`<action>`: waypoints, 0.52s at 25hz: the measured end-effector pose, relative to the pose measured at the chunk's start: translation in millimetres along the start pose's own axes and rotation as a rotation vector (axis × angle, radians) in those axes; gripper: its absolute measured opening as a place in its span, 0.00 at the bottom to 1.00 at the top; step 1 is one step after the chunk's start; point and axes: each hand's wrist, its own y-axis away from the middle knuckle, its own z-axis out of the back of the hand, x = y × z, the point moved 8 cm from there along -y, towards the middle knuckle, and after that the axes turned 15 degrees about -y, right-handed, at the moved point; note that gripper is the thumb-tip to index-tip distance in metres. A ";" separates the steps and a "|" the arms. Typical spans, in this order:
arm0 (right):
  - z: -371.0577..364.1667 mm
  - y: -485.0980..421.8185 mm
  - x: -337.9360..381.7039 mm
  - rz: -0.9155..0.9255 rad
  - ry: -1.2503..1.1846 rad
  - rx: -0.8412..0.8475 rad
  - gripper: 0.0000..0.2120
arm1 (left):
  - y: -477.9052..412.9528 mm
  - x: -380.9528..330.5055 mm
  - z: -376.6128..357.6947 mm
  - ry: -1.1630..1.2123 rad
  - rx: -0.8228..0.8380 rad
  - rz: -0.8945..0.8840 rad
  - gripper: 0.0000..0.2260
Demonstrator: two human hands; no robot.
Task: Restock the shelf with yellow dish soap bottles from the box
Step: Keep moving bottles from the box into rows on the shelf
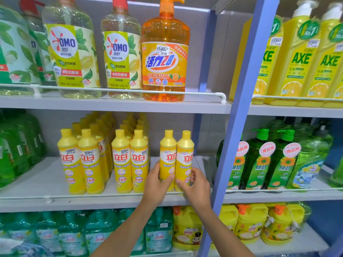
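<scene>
Now, right end of the middle shelf (37, 182): two yellow dish soap bottles stand upright, side by side and touching, just behind the white front rail (92, 196). The left hand (157, 182) wraps thumb and fingers round the lower body of the left soap bottle (168, 154). The right hand (195, 188) curls round the lower part of the right soap bottle (185, 154). Cannot tell whether the bases rest on the shelf.

Both labels read 立白 in red. The smaller print is blurred and partly under fingers.

Across a gap to the left are the stocked 立白 rows (104, 160), double files running back. They carry price stickers too blurred to read and a red 食品用 seal low down. The rear bottles are hidden, so no count.

Shelf above: two clear OMO bottles (72, 52), red tops cut off by the frame, and an orange 活力28 bottle (165, 52) stickered 10.00.

Past the blue upright (241, 108): yellow AXE bottles (300, 58) with "No.1" badges. Below them are green pump bottles (263, 164) marked 绿劲, with round 食品用 stickers.

Bottom shelf: teal bottles (159, 232) and yellow jugs (187, 229), labels unreadable, some behind the forearms.

Open room: bare shelf behind the held pair, a narrow strip to the upright, and a wide bare patch left of the rows.
</scene>
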 end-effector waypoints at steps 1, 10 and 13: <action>-1.0 0.5 -2.6 -0.004 0.015 0.009 0.29 | 0.3 0.0 -1.8 -0.010 -0.018 0.014 0.27; -9.7 -15.8 -12.2 -0.050 0.158 0.044 0.27 | -19.4 4.5 -7.8 -0.214 -0.030 0.081 0.27; -15.5 -32.1 -16.7 -0.084 0.163 0.045 0.28 | -29.5 3.8 -16.0 -0.228 -0.052 0.131 0.28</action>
